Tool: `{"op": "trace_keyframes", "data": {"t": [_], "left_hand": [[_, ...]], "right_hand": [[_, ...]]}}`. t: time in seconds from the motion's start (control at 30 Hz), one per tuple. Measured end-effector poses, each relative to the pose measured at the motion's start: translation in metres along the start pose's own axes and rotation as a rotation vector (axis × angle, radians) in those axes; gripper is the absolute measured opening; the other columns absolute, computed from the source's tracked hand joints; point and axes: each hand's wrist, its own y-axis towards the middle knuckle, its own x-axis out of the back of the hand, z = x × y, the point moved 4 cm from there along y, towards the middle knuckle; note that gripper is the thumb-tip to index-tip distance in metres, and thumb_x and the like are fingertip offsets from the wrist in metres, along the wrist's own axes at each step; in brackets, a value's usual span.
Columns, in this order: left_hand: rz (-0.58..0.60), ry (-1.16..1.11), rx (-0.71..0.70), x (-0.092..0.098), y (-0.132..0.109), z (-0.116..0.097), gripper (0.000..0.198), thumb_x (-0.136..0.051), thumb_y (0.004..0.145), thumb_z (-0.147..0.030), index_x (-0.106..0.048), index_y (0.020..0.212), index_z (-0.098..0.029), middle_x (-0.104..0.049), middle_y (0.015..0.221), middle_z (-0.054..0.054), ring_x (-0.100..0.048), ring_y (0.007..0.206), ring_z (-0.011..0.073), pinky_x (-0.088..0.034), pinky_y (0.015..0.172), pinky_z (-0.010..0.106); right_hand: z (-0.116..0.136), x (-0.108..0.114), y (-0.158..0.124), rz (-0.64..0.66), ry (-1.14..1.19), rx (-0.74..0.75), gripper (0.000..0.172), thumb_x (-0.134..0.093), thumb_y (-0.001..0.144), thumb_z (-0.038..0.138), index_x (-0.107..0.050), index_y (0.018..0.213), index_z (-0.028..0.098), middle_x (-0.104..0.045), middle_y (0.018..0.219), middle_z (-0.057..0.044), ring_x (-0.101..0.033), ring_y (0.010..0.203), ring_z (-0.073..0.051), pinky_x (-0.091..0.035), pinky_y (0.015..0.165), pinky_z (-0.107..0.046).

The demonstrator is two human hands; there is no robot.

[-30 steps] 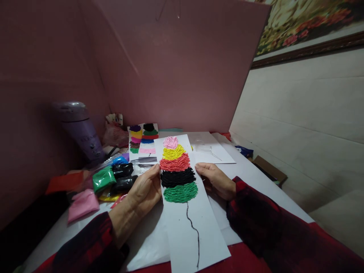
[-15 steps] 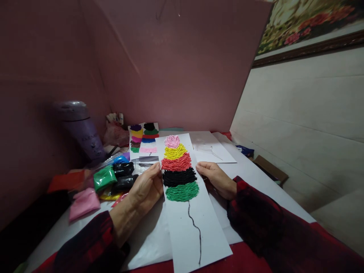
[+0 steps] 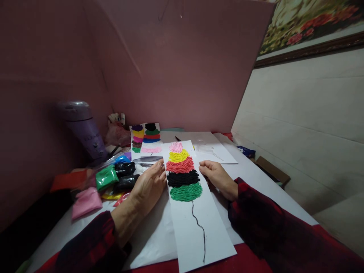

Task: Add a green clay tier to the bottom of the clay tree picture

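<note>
A long white card (image 3: pixel 186 223) slants toward me. It bears stacked bands of textured clay in pink, yellow, red, black and green (image 3: pixel 186 192), and a wavy dark line (image 3: pixel 199 225) trails below them. My right hand (image 3: pixel 220 178) pinches the card's right edge between thumb and fingers; some of those fingers are hidden. Along the left edge, my left hand (image 3: pixel 149 185) is open, its fingers stretched and loose beside the card. Whether its fingertips still touch the card I cannot tell.
Clay packets, including a green one (image 3: pixel 106 177) and a pink one (image 3: pixel 87 203), lie left near a purple bottle (image 3: pixel 85 131). Behind stand cards with coloured bands (image 3: pixel 152 138). A white sheet with clear plastic (image 3: pixel 218 149) lies back right; a cardboard box (image 3: pixel 271 170) is beyond the table edge.
The card's top has dipped, so the card lies flatter and slightly farther right. My left hand's fingers have loosened from its left edge. My right hand keeps its pinch.
</note>
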Motion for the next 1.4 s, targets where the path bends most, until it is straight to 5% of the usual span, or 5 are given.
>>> {"op": "trace_keyframes", "data": {"t": [0.3, 0.77, 1.07, 1.23, 1.4], "left_hand": [[-0.212, 0.164, -0.006, 0.002, -0.003, -0.004, 0.046, -0.037, 0.097, -0.037, -0.043, 0.136, -0.012, -0.035, 0.149, 0.01, -0.028, 0.138, 0.0181, -0.024, 0.113, 0.027], [-0.039, 0.345, -0.02, 0.008, 0.007, -0.009, 0.069, -0.02, 0.094, -0.056, -0.013, 0.149, -0.014, -0.011, 0.157, 0.006, -0.013, 0.142, 0.0142, -0.015, 0.115, 0.028], [-0.039, 0.48, -0.135, 0.018, 0.008, -0.004, 0.066, -0.031, 0.09, -0.063, -0.039, 0.139, -0.02, -0.026, 0.153, 0.008, -0.02, 0.141, 0.0199, -0.021, 0.113, 0.034], [-0.108, 0.57, -0.25, 0.018, 0.005, -0.006, 0.04, -0.059, 0.082, -0.054, -0.063, 0.098, -0.017, -0.064, 0.109, 0.011, -0.059, 0.102, 0.0232, -0.045, 0.087, 0.035], [-0.017, 0.665, -0.297, 0.007, 0.001, -0.006, 0.031, -0.079, 0.065, -0.034, -0.053, 0.063, -0.016, -0.049, 0.057, -0.004, -0.043, 0.054, 0.0091, -0.035, 0.053, 0.022]], "right_hand": [[-0.004, 0.006, 0.006, -0.079, -0.068, 0.011, 0.007, -0.057, 0.072, 0.022, -0.06, 0.073, 0.016, -0.054, 0.052, 0.004, -0.043, 0.041, -0.008, -0.03, 0.038, -0.019], [-0.01, 0.01, 0.009, -0.132, -0.13, 0.039, 0.022, -0.052, 0.076, 0.024, -0.064, 0.091, 0.012, -0.046, 0.038, 0.006, -0.042, 0.033, -0.01, -0.033, 0.033, -0.019], [-0.006, 0.016, 0.01, -0.238, -0.174, 0.095, 0.023, -0.053, 0.077, 0.028, -0.06, 0.094, 0.013, -0.052, 0.053, 0.003, -0.046, 0.037, -0.01, -0.035, 0.032, -0.02], [-0.003, 0.017, 0.009, -0.238, -0.21, 0.179, 0.027, -0.05, 0.08, 0.035, -0.062, 0.093, 0.015, -0.05, 0.054, 0.004, -0.039, 0.036, -0.008, -0.034, 0.031, -0.02], [0.001, 0.013, 0.008, -0.217, -0.269, 0.271, 0.025, -0.051, 0.081, 0.034, -0.065, 0.087, 0.014, -0.054, 0.057, 0.001, -0.049, 0.047, -0.012, -0.038, 0.038, -0.022]]}}
